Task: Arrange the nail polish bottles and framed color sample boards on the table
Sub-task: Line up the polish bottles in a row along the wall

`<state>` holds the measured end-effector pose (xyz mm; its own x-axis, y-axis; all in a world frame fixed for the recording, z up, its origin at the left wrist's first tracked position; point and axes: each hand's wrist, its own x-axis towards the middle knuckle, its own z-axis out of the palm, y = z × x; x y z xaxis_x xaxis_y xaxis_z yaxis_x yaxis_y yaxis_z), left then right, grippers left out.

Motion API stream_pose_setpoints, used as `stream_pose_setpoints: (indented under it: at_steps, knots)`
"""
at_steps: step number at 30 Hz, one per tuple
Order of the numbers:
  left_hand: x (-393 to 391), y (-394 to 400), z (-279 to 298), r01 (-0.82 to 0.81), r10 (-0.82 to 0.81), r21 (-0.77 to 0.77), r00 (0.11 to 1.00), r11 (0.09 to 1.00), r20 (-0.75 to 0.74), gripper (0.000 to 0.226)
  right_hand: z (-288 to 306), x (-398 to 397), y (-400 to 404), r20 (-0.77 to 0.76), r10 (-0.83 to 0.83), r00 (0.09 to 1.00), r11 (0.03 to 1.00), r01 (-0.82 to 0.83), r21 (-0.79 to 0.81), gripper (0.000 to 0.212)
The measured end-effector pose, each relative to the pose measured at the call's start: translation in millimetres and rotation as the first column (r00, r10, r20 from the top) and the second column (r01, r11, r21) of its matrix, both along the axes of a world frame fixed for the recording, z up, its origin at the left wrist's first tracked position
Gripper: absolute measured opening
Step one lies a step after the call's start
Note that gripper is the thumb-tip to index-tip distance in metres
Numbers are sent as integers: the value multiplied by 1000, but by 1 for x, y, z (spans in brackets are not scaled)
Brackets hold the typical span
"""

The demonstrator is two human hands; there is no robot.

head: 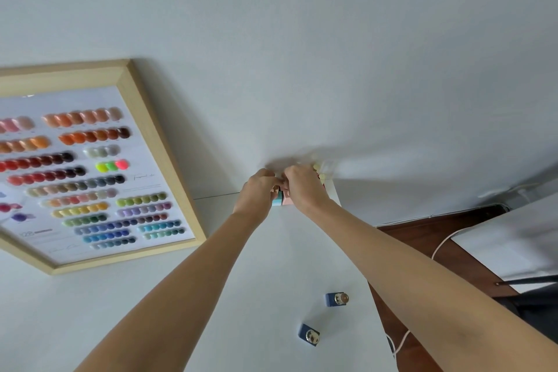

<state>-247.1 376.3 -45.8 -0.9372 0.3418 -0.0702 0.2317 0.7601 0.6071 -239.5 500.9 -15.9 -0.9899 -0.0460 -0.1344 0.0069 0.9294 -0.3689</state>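
**Reaching for the far corner of the white table**

Stretching both bare arms across the white table (pixel 302 266), I see the left hand (pixel 260 192) and right hand (pixel 303 189) meet at its far right corner, against the pale wall. Both are curled around a small cluster of nail polish bottles: a light blue square bottle (pixel 276 202) under the left hand, a pink square bottle (pixel 287 199) under the right. Whether either is truly gripped I cannot tell, as the fingers hide the contact. More pale, blurred bottles (pixel 319 170) sit just beyond the right hand. A large light-wood framed colour sample board (pixel 90 166), its rows of coloured nail swatches showing, leans at the left. Nearer me, two dark blue square bottles with gold caps (pixel 336 299) (pixel 309 335) stand apart from each other on the table.
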Motion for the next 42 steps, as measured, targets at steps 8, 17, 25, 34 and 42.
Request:
stream_pose_setpoints:
  at_steps: [8,17,25,34,42]
  knots:
    - [21,-7,18,-11,7,-58,998,998,-68,41,19,18,13,-44,45,998,988,-51,-147,14]
    - [139,-22,29,345,-338,31,891,938,302,34,35,115,62,100,117,988,968,-90,-236,38]
    - [213,-20,9,399,-381,11,867,917,322,43,28,195,80,361,215,907,971,-160,-177,50]
    - [237,-9,6,178,-189,71,958,982,218,19,-4,224,66,138,51,989,990,-32,-138,22]
    - [213,-28,13,-13,-3,123,992,992,125,13,-8,212,51,55,22,998,986,-12,-165,17]
